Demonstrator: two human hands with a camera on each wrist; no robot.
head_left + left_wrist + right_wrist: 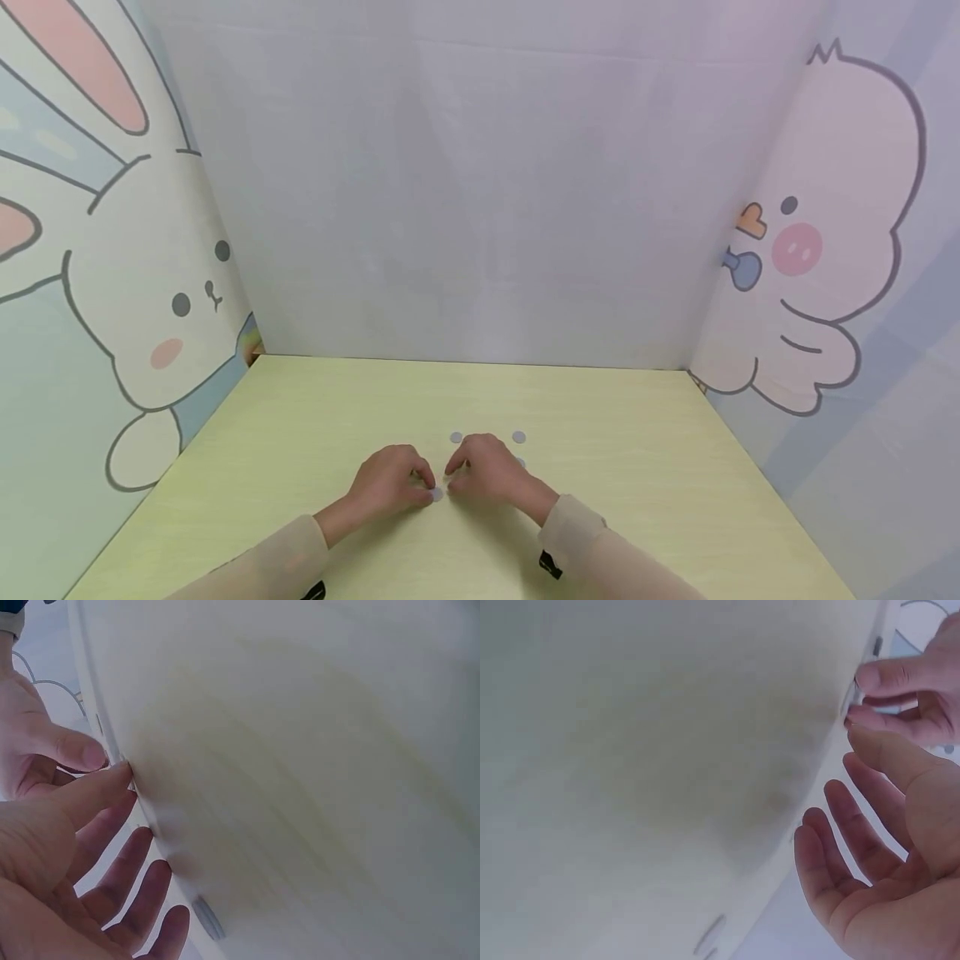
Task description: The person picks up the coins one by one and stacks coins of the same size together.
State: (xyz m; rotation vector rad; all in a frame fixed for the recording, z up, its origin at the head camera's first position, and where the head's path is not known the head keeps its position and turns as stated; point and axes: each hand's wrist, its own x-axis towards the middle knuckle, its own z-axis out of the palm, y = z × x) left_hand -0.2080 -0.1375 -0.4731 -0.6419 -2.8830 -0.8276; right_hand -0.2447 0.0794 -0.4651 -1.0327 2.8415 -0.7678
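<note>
Close together over the near middle of the pale yellow table (360, 550) are both hands. My left hand (392, 481) pinches a small light grey disc (437, 495) at its edge with thumb and index finger. Just to the right, my right hand (487, 469) has its thumb and index finger apart and pointed toward that disc, with no object showing in its grasp. From the right wrist, the right hand's fingers (821, 862) look loosely bent. The left wrist view shows the left hand's other fingers (120, 892) spread at the tabletop.
Beyond the right hand lie a grey disc (456, 437) and another disc (519, 437); a third disc (521, 462) is partly covered by that hand. A white cloth backdrop (480, 200) rises at the table's far edge, with cartoon-printed curtains (172, 333) at the sides.
</note>
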